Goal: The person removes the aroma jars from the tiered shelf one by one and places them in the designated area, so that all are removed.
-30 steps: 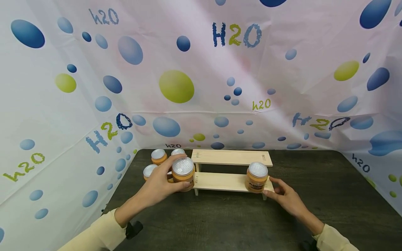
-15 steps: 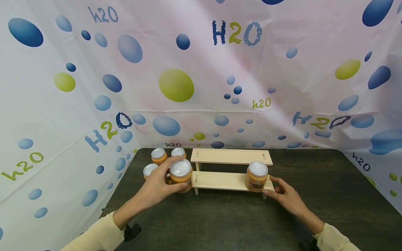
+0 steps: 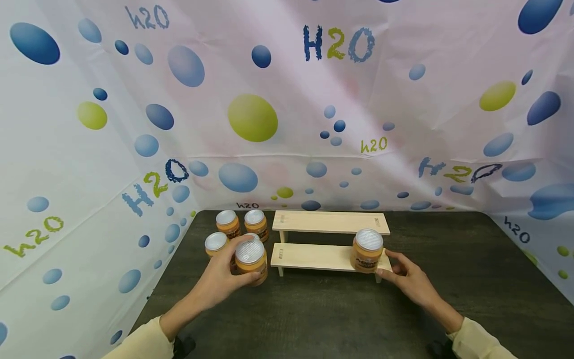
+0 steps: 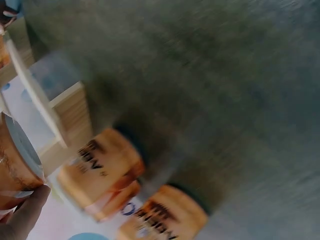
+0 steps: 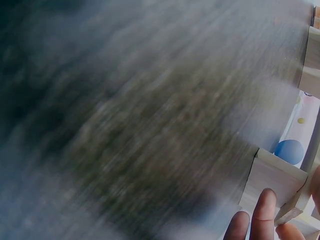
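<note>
My left hand holds an orange jar with a silvery lid, fingers and thumb on either side. In the left wrist view the same held jar is at the left edge. Ahead stands a two-step pale wooden shelf. On the right end of its lower step sits another orange jar. My right hand grips that step's right end, thumb in front, beside the jar. In the right wrist view its fingers lie by the shelf's leg.
Several similar jars stand on the dark tabletop left of the shelf, one mostly hidden behind the held jar. The upper step runs behind the lower one. A curtain printed with coloured drops hangs around the table's back and left.
My left hand has moved left and slightly down with its jar, away from the shelf's left end, uncovering more of the jars behind. My right hand stays at the shelf.
</note>
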`<act>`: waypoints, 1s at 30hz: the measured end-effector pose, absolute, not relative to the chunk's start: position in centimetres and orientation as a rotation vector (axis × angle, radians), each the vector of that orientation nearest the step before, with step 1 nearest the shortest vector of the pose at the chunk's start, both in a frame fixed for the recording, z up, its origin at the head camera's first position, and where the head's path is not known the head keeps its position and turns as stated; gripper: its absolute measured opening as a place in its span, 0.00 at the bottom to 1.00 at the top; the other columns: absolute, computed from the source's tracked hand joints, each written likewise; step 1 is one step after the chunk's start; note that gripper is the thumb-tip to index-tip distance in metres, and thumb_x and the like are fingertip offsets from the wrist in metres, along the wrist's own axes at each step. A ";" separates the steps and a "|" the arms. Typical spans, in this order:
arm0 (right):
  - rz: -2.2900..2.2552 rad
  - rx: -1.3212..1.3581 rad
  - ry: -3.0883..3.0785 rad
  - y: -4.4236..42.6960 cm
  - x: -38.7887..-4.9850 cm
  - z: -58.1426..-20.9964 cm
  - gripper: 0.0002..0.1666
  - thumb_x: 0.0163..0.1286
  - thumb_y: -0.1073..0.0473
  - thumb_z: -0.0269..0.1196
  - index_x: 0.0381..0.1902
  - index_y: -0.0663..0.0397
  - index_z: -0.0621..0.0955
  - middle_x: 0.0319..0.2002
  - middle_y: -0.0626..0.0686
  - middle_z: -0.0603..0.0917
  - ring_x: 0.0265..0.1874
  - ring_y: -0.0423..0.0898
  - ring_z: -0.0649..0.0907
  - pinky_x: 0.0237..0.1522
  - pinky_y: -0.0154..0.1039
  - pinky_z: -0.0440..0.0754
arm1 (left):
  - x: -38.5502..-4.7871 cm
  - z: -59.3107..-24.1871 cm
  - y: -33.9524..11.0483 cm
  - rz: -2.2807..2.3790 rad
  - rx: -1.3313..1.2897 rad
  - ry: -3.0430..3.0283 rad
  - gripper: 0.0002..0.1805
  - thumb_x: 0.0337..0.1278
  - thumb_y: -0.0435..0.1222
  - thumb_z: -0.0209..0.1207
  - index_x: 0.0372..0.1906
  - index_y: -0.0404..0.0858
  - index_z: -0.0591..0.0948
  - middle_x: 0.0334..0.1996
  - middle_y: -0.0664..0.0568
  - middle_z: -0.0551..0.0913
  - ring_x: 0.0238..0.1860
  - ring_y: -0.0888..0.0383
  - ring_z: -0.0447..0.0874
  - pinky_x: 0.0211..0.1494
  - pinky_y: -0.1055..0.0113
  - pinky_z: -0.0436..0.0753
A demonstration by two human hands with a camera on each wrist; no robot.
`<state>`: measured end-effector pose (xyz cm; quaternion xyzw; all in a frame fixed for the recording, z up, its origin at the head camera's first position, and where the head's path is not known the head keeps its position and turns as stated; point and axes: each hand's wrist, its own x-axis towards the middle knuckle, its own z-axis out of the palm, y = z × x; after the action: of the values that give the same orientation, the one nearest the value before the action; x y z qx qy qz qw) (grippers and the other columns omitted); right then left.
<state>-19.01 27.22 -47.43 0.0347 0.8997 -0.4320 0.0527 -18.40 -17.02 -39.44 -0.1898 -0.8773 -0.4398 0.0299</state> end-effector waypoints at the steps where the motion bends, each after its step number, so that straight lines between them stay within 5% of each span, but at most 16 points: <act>1: -1.313 0.106 2.735 27.2 -19.0 -47.4 0.48 0.69 0.38 0.64 0.77 0.55 0.62 0.44 0.58 0.82 0.36 0.47 0.77 0.32 0.40 0.72 | -18.4 -39.7 -17.1 -1.360 -0.570 -2.710 0.43 0.51 0.38 0.75 0.72 0.47 0.66 0.61 0.44 0.76 0.59 0.47 0.81 0.53 0.56 0.84; 30: -1.309 0.127 2.727 27.0 -18.9 -47.1 0.48 0.68 0.39 0.65 0.77 0.54 0.62 0.43 0.58 0.80 0.33 0.47 0.75 0.31 0.39 0.70 | -18.2 -45.2 -18.0 -1.381 -0.298 -2.732 0.43 0.45 0.33 0.77 0.68 0.47 0.69 0.61 0.42 0.79 0.59 0.44 0.81 0.56 0.47 0.81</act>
<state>-18.91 27.02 -47.08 0.0418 0.8993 -0.4316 0.0568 -18.17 -17.99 -45.24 -0.0970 -0.8878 -0.4487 0.0330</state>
